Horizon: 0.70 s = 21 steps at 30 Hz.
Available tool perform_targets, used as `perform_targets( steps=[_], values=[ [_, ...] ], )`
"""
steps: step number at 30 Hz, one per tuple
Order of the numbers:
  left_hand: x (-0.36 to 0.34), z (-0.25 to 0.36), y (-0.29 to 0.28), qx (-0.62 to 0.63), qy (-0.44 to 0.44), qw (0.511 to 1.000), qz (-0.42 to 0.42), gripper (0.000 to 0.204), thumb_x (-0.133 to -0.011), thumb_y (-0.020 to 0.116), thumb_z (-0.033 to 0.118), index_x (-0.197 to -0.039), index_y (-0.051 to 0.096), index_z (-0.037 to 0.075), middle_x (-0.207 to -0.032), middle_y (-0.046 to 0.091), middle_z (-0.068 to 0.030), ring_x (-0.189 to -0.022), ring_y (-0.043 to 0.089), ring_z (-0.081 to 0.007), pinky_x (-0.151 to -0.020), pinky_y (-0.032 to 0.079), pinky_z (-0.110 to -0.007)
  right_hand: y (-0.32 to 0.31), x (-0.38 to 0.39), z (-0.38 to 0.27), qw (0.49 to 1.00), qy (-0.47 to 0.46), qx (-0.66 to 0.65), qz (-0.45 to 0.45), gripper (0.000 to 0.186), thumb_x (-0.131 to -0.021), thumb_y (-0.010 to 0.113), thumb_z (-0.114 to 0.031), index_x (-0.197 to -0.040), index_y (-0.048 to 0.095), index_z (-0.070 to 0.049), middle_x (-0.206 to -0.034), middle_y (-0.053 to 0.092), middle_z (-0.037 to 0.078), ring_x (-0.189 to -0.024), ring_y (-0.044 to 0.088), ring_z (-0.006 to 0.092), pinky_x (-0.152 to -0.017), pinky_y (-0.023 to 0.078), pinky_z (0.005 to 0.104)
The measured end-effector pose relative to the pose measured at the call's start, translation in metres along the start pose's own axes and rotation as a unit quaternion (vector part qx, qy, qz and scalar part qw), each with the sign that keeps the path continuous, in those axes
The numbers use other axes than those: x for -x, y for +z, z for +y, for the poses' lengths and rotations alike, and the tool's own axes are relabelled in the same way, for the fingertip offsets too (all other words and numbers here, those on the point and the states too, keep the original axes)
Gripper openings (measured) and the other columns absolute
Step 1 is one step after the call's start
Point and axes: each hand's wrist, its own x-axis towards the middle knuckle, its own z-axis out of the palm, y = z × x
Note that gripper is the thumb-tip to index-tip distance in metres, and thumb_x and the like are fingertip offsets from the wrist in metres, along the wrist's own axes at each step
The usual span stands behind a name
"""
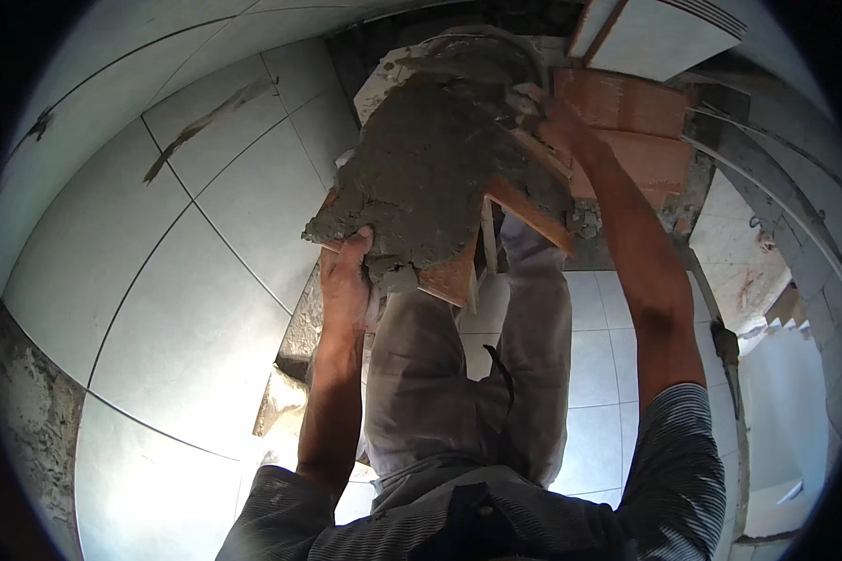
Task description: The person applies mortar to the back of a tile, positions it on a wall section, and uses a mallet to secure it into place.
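Grey trousers (416,360) show at lower centre, beyond them the left hand (348,280) pinches a mortar-coated slab (421,168) at upper centre, what the right hand (559,126) grips I cannot tell, and reddish blocks (627,103) lie upper right.

A mortar-covered slab (421,168) bars a straight pass between the left hand (349,276) and right hand (559,129). Orange blocks (631,105) crowd the right hand's outer side. Room opens left of the left forearm (331,402), before large pale tiles (187,309), and between trousers (416,365) and right forearm (638,234).
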Motion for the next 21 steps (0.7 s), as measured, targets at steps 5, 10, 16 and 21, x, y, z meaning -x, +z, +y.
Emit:
perform_targets(
  steps=[5,10,16,21],
  values=[
    [0.004,0.004,0.006,0.005,-0.009,1.0,-0.026,0.056,-0.085,0.049,0.008,-0.139,0.033,-0.001,-0.129,0.049,-0.0143,-0.116,0.05,-0.0257,-0.098,0.04,-0.036,-0.006,-0.01,-0.013,0.999,0.006,0.037,-0.009,0.058,-0.088,0.063,-0.029,-0.138,0.04,-0.01,-0.129,0.054,0.018,-0.118,0.052,0.0313,-0.098,0.041,0.0391],
    [-0.001,0.0,0.002,0.011,0.0,0.999,-0.04,0.056,-0.087,0.049,0.009,-0.139,0.033,-0.002,-0.13,0.048,-0.0149,-0.116,0.049,-0.0251,-0.099,0.04,-0.036,0.002,0.017,0.025,0.999,-0.02,-0.031,0.022,0.051,-0.086,0.062,-0.031,-0.132,0.048,-0.011,-0.091,0.066,0.019,-0.078,0.063,0.0277,-0.069,0.048,0.0407],
    [0.003,0.007,0.012,0.06,0.001,0.998,-0.031,0.056,-0.087,0.05,0.009,-0.139,0.031,-0.002,-0.132,0.046,-0.0159,-0.119,0.047,-0.0248,-0.101,0.039,-0.036,-0.007,0.043,0.022,0.964,0.226,-0.131,-0.042,0.056,-0.09,0.056,-0.045,-0.111,0.055,0.007,-0.078,0.061,0.014,-0.07,0.058,0.0217,-0.06,0.046,0.0361],
    [0.001,0.002,0.014,0.047,-0.008,0.998,-0.035,0.057,-0.086,0.049,0.009,-0.139,0.032,-0.003,-0.132,0.046,-0.0163,-0.119,0.047,-0.0252,-0.1,0.039,-0.035,-0.029,0.022,0.062,0.953,0.266,-0.125,-0.07,0.053,-0.092,0.051,-0.045,-0.107,0.055,0.005,-0.074,0.056,0.01,-0.061,0.054,0.0189,-0.053,0.044,0.035]
  ],
)
